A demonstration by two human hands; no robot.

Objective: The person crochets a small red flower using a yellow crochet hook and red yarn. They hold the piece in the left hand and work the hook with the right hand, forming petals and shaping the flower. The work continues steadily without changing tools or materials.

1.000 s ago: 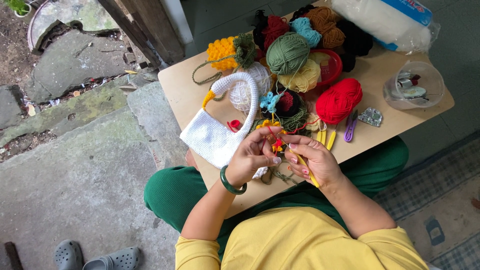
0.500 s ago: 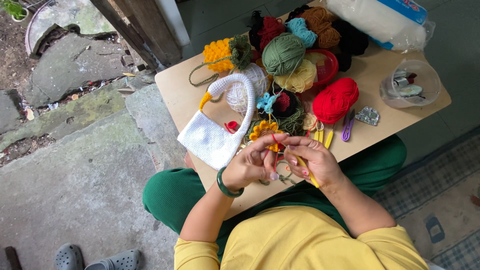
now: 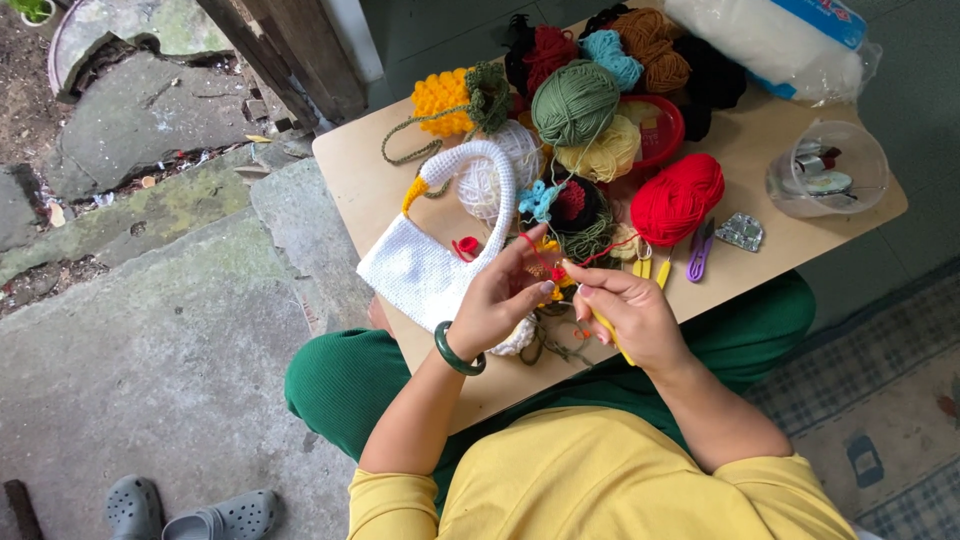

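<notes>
Left hand (image 3: 497, 305), fingers pinched on a small red-and-yellow crochet piece (image 3: 553, 272) at the worktop's (image 3: 360, 185) near edge. Right hand (image 3: 630, 315) meets it, fingers closed around a yellow crochet hook (image 3: 612, 338). Red strand runs up to the red yarn ball (image 3: 677, 198). White crocheted bag (image 3: 425, 265) lies just left.
</notes>
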